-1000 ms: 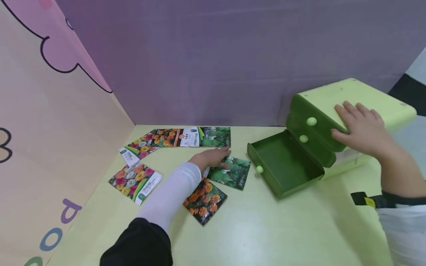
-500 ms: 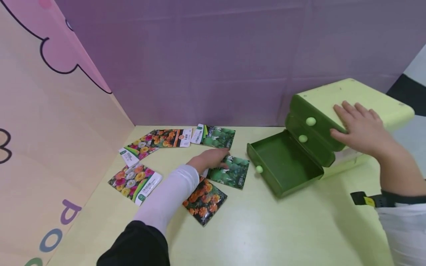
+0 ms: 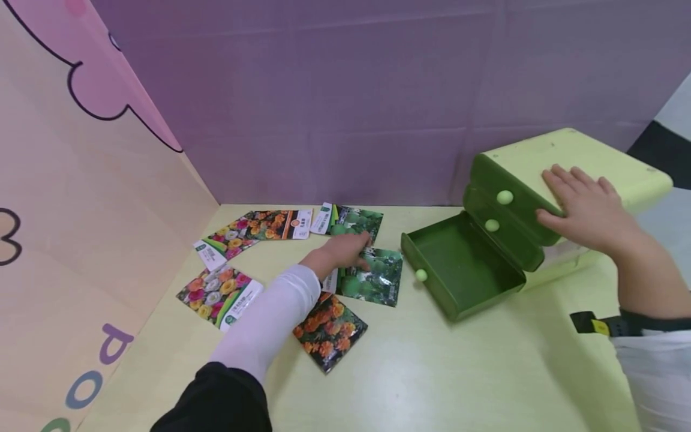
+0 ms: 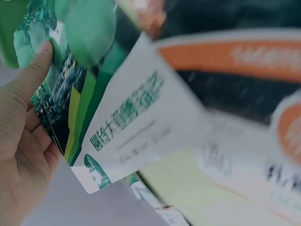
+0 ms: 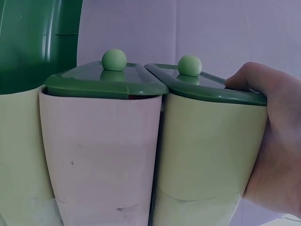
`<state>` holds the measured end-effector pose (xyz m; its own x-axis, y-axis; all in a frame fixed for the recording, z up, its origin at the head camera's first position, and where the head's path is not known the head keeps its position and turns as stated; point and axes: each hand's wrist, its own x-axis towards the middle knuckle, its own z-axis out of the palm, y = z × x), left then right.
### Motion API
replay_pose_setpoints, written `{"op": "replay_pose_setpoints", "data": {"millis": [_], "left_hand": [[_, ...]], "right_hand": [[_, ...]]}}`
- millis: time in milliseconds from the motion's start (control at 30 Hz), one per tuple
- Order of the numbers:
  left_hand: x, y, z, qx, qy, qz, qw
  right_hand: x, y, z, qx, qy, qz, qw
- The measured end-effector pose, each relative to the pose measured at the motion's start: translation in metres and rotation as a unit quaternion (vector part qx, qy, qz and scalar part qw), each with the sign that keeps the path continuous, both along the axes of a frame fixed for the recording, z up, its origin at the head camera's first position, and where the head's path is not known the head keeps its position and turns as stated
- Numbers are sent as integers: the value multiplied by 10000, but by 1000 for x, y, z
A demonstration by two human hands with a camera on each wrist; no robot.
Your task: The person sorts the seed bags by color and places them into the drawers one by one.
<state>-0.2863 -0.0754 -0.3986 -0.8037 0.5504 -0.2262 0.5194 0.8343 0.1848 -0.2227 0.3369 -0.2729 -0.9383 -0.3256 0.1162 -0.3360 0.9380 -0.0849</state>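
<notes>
My left hand (image 3: 341, 252) is over the middle of the table. It pinches a green seed packet (image 4: 89, 37), thumb on the printed face and fingers behind, as the left wrist view shows. Under the same packet (image 3: 378, 279) lies part of an orange-flower seed packet (image 3: 332, 333). Just beyond the fingers is a second green seed packet (image 3: 356, 222). My right hand (image 3: 588, 207) rests with straight fingers on top of a light green cabinet (image 3: 572, 147), its thumb at the front edge. The cabinet's lowest drawer (image 3: 459, 264) is pulled out with nothing inside.
Another orange-flower packet (image 3: 275, 223) and two multicoloured flower packets (image 3: 218, 294) lie to the left. Two upper drawers with round knobs (image 5: 114, 60) are closed. A purple cloth wall (image 3: 324, 108) stands behind the table, and a printed panel (image 3: 81, 228) borders its left.
The rear green packet has shifted right, away from the orange-flower packet beside it. The pinched green packet has turned slightly, and the near orange-flower packet has slid a little nearer. My right hand stays put.
</notes>
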Motion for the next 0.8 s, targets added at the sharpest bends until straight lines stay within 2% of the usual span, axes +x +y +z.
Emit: {"op": "replay_pose_setpoints", "data": {"millis": [267,433,567,667,800], "left_hand": [[-4,-2,22,272,-231,103,9993],[-5,-6,40,881,-108,304,9956],[0,-10,54,1787,-158,886,9798],[4,-12,61,2320,-174,1400,9624],[8,-14,64,2827,-245,2033,9371]], "right_hand": [[1,1,1,10,-103,-43,9999],[1,1,2,1,-55,-14,10000],[0,0,3,27,-26,7,10000],[0,-1,4,45,-90,-9,9999],[0,0,4,49,-155,-14,9999]]}}
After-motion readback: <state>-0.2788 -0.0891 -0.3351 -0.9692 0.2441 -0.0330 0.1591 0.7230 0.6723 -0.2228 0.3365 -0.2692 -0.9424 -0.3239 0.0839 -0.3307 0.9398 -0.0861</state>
